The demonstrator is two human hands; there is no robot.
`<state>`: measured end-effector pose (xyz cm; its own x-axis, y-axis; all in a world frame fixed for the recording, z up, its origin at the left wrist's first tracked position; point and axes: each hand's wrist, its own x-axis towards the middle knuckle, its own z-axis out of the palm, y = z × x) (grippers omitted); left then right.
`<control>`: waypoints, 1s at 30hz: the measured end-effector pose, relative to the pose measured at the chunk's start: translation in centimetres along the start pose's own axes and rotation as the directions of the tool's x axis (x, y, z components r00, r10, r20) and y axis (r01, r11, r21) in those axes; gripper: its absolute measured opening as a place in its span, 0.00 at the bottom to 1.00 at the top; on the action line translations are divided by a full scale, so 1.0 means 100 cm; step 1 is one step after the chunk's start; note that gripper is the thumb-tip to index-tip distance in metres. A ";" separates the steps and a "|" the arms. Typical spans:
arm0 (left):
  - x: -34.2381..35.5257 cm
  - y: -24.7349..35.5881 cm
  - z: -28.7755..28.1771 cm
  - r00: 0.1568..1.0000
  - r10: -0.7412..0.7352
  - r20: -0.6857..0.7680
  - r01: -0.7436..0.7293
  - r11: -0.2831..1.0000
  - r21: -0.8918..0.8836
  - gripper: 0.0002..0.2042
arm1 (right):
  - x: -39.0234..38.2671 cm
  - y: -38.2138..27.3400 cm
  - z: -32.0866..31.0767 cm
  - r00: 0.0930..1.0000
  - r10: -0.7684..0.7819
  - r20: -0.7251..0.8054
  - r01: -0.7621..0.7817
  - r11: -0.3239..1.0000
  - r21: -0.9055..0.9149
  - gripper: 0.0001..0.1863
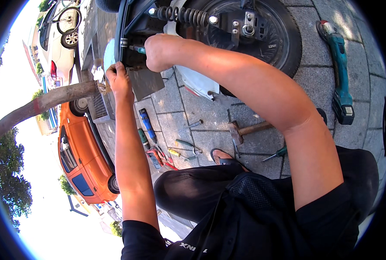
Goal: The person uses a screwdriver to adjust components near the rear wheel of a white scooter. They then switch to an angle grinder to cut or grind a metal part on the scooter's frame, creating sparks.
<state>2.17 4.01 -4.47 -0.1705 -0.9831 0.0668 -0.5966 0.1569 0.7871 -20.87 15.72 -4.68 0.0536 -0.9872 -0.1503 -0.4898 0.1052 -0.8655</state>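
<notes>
My right hand (163,52) is closed around a teal-handled hand tool (137,49). Its metal end points left into the dark frame, and most of the handle is hidden in my fist. My left hand (118,77) pinches the lower end of a black frame rail (122,26) with thumb and fingers. A silver band (123,42) circles the rail above that pinch. Just right of the rail, a coil spring shock absorber (184,15) with bolted ends lies across the top, beside a black-tyred wheel (290,39) whose hub carries a large nut (248,30).
On the paving lie a teal angle grinder (341,65), a hammer (249,128), a green-handled screwdriver (276,154), a blue tool (147,124), a red multimeter (155,158) and green-handled pliers (188,145). A tree trunk (50,100) and an orange car (82,160) stand left.
</notes>
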 end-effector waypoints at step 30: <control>0.002 -0.004 0.002 0.999 0.053 -0.010 -0.053 0.999 0.005 0.13 | -0.014 -0.008 0.004 0.983 -0.091 -0.160 -0.001 0.865 -0.502 0.21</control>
<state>2.23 3.72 -4.92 -0.1938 -0.9743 0.1147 -0.5905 0.2093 0.7795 -20.23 17.02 -3.97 -0.0416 -0.9991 0.0074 -0.8604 0.0320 -0.5086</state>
